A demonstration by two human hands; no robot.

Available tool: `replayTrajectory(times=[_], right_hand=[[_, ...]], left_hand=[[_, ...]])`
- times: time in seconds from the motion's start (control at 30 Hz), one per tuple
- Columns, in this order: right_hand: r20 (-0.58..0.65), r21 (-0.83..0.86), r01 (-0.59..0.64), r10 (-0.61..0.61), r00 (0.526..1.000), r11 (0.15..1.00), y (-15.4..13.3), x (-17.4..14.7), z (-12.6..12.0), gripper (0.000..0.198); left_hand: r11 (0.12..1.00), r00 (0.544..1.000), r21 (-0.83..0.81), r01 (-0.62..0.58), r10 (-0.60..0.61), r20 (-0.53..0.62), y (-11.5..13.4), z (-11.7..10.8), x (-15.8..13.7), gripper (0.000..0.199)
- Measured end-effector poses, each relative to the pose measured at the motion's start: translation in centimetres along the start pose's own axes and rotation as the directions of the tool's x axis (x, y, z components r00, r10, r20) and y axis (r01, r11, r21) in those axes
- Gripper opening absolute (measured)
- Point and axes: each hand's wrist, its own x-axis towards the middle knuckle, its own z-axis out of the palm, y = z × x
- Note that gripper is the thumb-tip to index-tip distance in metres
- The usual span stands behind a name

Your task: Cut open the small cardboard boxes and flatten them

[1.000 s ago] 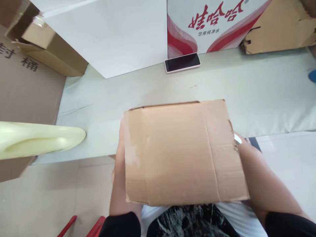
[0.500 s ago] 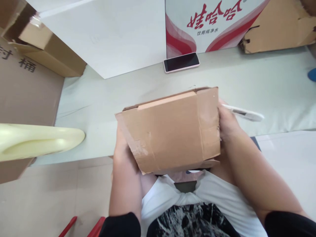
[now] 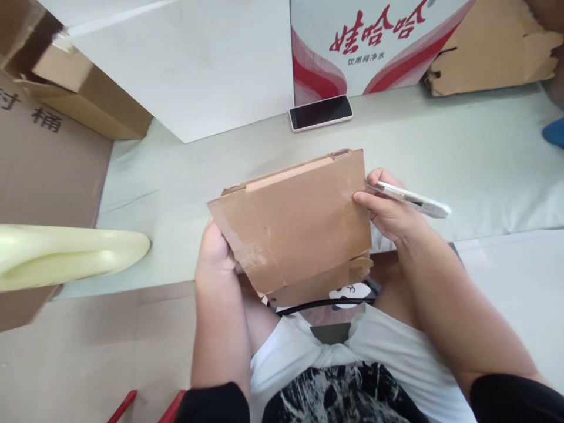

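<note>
A brown cardboard box [image 3: 299, 226], flattened-looking and tilted, is held up over my lap in front of the table edge. My left hand [image 3: 215, 247] grips its left side, with the fingers partly hidden behind it. At the right edge, my right hand [image 3: 388, 205] pinches the cardboard, thumb on the front face. That same hand also holds a white utility knife [image 3: 418, 200], whose handle points out to the right. A torn lower flap [image 3: 324, 282] hangs along the box's bottom, and worn tape marks its left part.
A black-screened phone [image 3: 321, 113] lies before a white and red carton [image 3: 317, 76]. Brown cardboard [image 3: 489, 53] stands at back right, a large carton [image 3: 48, 158] at left. A pale yellow curved object [image 3: 79, 255] juts in from the left over the table [image 3: 132, 200].
The box's right side has drawn inward and its side panel no longer shows. My right hand has come round into view, thumb on the front face. The lower flap shows more.
</note>
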Motion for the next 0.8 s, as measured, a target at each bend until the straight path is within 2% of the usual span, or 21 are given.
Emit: replayTrajectory(times=[0.13, 0.23, 0.33, 0.4, 0.5, 0.6, 0.7, 0.8], right_hand=[[-0.123, -0.005, 0.022, -0.022, 0.992, 1.000, 0.6, 0.3, 0.0, 0.055], [-0.181, -0.014, 0.047, -0.049, 0.982, 0.999, 0.9, 0.3, 0.1, 0.053], [-0.177, -0.003, 0.061, -0.061, 0.982, 0.998, 0.8, 0.4, 0.1, 0.054], [-0.126, 0.023, 0.003, 0.000, 0.992, 1.000, 0.4, 0.4, -0.1, 0.056], [-0.010, 0.016, -0.124, 0.124, 0.992, 0.992, -0.4, 0.6, -1.1, 0.056], [0.036, 0.008, -0.124, 0.123, 0.992, 0.992, -0.9, 0.8, -2.3, 0.053], [0.065, 0.045, -0.173, 0.170, 0.983, 0.984, -0.8, 1.0, -2.8, 0.058], [0.166, 0.048, -0.242, 0.231, 0.959, 0.969, -0.3, 0.9, -2.3, 0.067]], left_hand=[[0.997, 0.991, 0.051, -0.064, 0.057, 0.124, 0.2, 0.2, -0.3, 0.056], [0.982, 0.988, 0.186, -0.020, -0.009, 0.153, 0.0, 0.0, -0.9, 0.057], [0.967, 0.996, 0.247, -0.061, 0.044, 0.075, -0.1, 0.0, -1.0, 0.051], [0.968, 0.987, 0.193, -0.162, 0.160, 0.027, 0.1, 0.1, -0.7, 0.046], [0.946, 0.947, 0.076, -0.316, 0.319, -0.040, 0.7, 0.0, 0.2, 0.031], [0.934, 0.922, -0.045, -0.354, 0.341, -0.187, 1.4, -0.3, 1.1, 0.006], [0.922, 0.889, -0.129, -0.365, 0.305, -0.341, 1.5, -0.5, 1.7, 0.023], [0.905, 0.858, -0.136, -0.403, 0.322, -0.400, 1.2, -0.3, 1.9, 0.023]])
